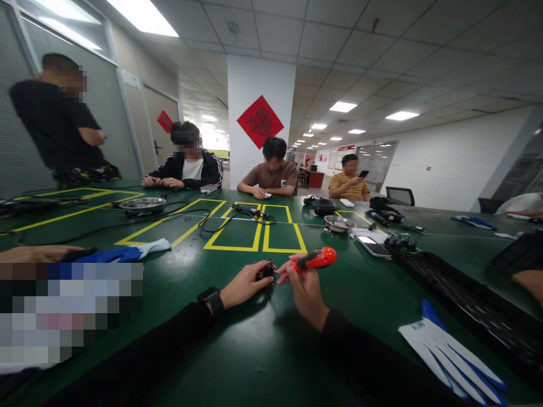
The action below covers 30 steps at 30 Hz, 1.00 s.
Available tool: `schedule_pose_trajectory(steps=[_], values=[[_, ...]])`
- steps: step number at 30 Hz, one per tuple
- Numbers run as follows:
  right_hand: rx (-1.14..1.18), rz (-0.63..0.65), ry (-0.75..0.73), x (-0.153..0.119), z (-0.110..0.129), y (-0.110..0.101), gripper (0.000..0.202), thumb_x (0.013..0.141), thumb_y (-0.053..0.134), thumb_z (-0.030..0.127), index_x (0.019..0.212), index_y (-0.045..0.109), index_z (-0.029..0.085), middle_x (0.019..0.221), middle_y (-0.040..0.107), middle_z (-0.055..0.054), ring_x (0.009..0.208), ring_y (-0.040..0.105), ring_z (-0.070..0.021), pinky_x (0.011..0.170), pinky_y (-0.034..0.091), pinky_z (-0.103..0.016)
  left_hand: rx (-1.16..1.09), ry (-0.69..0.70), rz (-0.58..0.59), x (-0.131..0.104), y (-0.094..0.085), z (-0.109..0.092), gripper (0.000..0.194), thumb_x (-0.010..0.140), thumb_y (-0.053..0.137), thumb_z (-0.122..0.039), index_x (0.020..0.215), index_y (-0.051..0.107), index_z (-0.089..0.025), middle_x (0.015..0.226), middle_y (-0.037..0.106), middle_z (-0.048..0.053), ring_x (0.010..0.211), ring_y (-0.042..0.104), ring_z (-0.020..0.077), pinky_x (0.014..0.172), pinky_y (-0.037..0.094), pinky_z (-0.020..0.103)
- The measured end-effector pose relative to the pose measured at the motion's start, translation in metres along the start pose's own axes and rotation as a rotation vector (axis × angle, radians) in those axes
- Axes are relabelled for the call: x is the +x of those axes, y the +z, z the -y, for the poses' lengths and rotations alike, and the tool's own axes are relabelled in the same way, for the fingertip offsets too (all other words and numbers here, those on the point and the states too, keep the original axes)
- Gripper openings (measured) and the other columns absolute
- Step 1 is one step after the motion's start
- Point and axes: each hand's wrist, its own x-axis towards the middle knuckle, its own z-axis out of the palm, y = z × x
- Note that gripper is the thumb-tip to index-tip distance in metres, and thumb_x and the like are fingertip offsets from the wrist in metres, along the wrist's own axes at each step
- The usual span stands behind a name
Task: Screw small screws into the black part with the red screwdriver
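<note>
Near the middle of the green table (237, 350), my left hand (246, 284) grips a small black part (268, 269) with a round metallic top, held upright against the tabletop. To its right, my right hand (306, 291) is wrapped round a red and black screwdriver (316, 259). The screwdriver lies nearly level, its handle end to the right and its tip side towards the black part. Fingers hide most of its shaft, and I cannot tell whether the tip touches the part.
White-and-blue gloves (445, 353) lie at the right, beside a long black tray (462, 299) of parts. A phone (373, 247) and metal bowls (339, 224) stand farther back. Cables and a tool (250, 211) lie ahead. A co-worker's hand (42, 252) shows at left; people sit opposite.
</note>
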Motion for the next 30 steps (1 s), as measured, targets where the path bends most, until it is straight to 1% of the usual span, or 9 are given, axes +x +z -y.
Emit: schedule_pose_trajectory(steps=[6, 10, 13, 16, 18, 20, 22, 26, 30], values=[[0.236, 0.024, 0.143, 0.008, 0.007, 0.007, 0.026, 0.08, 0.057, 0.032, 0.101, 0.045, 0.021, 0.07, 0.057, 0.004, 0.038, 0.049, -0.0065, 0.035, 0.036, -0.018, 0.033, 0.024, 0.0, 0.001, 0.003, 0.003, 0.026, 0.081, 0.05, -0.033, 0.098, 0.058, -0.014, 0.084, 0.063, 0.003, 0.074, 0.055, 0.0168, 0.07, 0.043, 0.026], [0.345, 0.065, 0.173, 0.011, 0.015, 0.009, 0.03, 0.085, 0.049, 0.033, 0.112, 0.044, 0.022, 0.079, 0.057, 0.001, 0.053, 0.059, -0.01, 0.048, 0.047, -0.023, 0.043, 0.059, 0.002, 0.0, 0.003, 0.0, 0.025, 0.083, 0.048, -0.034, 0.096, 0.057, -0.015, 0.084, 0.063, 0.003, 0.073, 0.055, 0.0157, 0.069, 0.042, 0.025], [0.301, 0.033, 0.141, 0.01, 0.014, 0.009, 0.03, 0.087, 0.045, 0.034, 0.115, 0.045, 0.022, 0.09, 0.059, -0.003, 0.059, 0.06, -0.0108, 0.055, 0.049, -0.026, 0.056, 0.068, 0.004, -0.001, 0.002, -0.002, 0.026, 0.084, 0.046, -0.036, 0.095, 0.057, -0.015, 0.084, 0.063, 0.003, 0.072, 0.055, 0.0154, 0.067, 0.042, 0.025], [0.166, -0.055, 0.102, 0.01, 0.012, 0.007, 0.028, 0.082, 0.055, 0.031, 0.107, 0.05, 0.02, 0.093, 0.06, -0.004, 0.065, 0.059, -0.0119, 0.058, 0.049, -0.026, 0.083, 0.058, -0.007, -0.002, 0.002, -0.004, 0.022, 0.083, 0.047, -0.033, 0.092, 0.057, -0.015, 0.084, 0.063, 0.004, 0.073, 0.055, 0.0163, 0.068, 0.041, 0.025], [0.087, -0.095, 0.048, 0.011, 0.013, 0.005, 0.023, 0.076, 0.062, 0.026, 0.096, 0.052, 0.02, 0.098, 0.06, -0.005, 0.078, 0.059, -0.0148, 0.07, 0.049, -0.029, 0.102, 0.049, -0.014, -0.002, 0.002, -0.004, 0.021, 0.082, 0.048, -0.033, 0.09, 0.057, -0.016, 0.083, 0.063, 0.003, 0.073, 0.056, 0.0168, 0.067, 0.041, 0.025], [0.079, -0.064, -0.002, 0.013, 0.017, 0.004, 0.018, 0.075, 0.063, 0.023, 0.086, 0.049, 0.021, 0.1, 0.06, -0.004, 0.089, 0.058, -0.017, 0.082, 0.047, -0.034, 0.115, 0.041, -0.019, -0.002, 0.002, -0.005, 0.021, 0.082, 0.048, -0.033, 0.09, 0.057, -0.016, 0.081, 0.063, 0.003, 0.072, 0.056, 0.017, 0.067, 0.041, 0.025], [0.149, 0.048, 0.005, 0.014, 0.022, 0.004, 0.016, 0.078, 0.06, 0.023, 0.083, 0.045, 0.023, 0.091, 0.061, -0.001, 0.083, 0.06, -0.0163, 0.082, 0.047, -0.036, 0.124, 0.037, -0.027, -0.002, 0.002, -0.005, 0.022, 0.082, 0.048, -0.034, 0.09, 0.057, -0.016, 0.079, 0.063, 0.003, 0.07, 0.056, 0.0168, 0.066, 0.041, 0.025], [0.227, 0.179, 0.061, 0.011, 0.027, 0.005, 0.022, 0.083, 0.052, 0.023, 0.102, 0.041, 0.025, 0.07, 0.052, 0.005, 0.063, 0.057, -0.0127, 0.076, 0.049, -0.034, 0.13, 0.043, -0.026, -0.002, 0.001, -0.006, 0.02, 0.082, 0.048, -0.033, 0.087, 0.057, -0.016, 0.079, 0.063, 0.003, 0.07, 0.056, 0.0164, 0.065, 0.04, 0.024], [0.172, 0.11, 0.049, 0.008, 0.023, 0.004, 0.027, 0.086, 0.046, 0.023, 0.113, 0.043, 0.025, 0.088, 0.055, 0.0, 0.082, 0.057, -0.0148, 0.089, 0.044, -0.037, 0.123, 0.025, -0.022, -0.003, 0.001, -0.007, 0.019, 0.081, 0.049, -0.032, 0.09, 0.057, -0.016, 0.082, 0.064, 0.003, 0.072, 0.057, 0.0173, 0.067, 0.041, 0.025]])
